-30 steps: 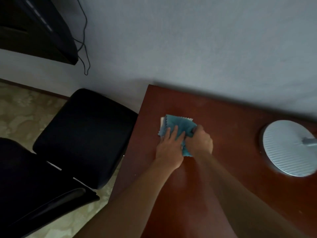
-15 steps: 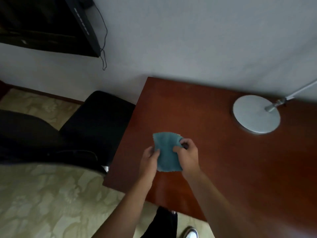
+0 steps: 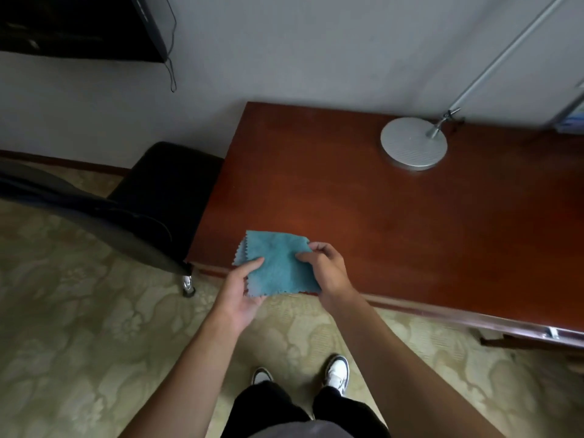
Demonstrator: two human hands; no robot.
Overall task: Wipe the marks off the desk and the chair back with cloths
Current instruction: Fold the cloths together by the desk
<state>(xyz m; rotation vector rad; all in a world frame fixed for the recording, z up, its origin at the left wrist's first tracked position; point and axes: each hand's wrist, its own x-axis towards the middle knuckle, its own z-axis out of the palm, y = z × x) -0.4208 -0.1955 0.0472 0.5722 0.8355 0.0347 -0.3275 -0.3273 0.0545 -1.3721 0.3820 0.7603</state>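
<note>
A blue cloth with zigzag edges, folded into layers, is held in the air over the front left corner of the red-brown desk. My left hand pinches its lower left edge with the thumb on top. My right hand pinches its right edge between thumb and fingers. A black office chair stands to the left of the desk, its back towards me and its seat by the wall.
A round silver lamp base with a slanted metal arm stands at the back of the desk. A dark screen with a hanging cable is mounted on the wall, upper left. Patterned carpet and my shoes lie below.
The cloth left the desk top, where both hands pressed it, and came up and back towards me. I stepped back, so more of the floor and desk shows.
</note>
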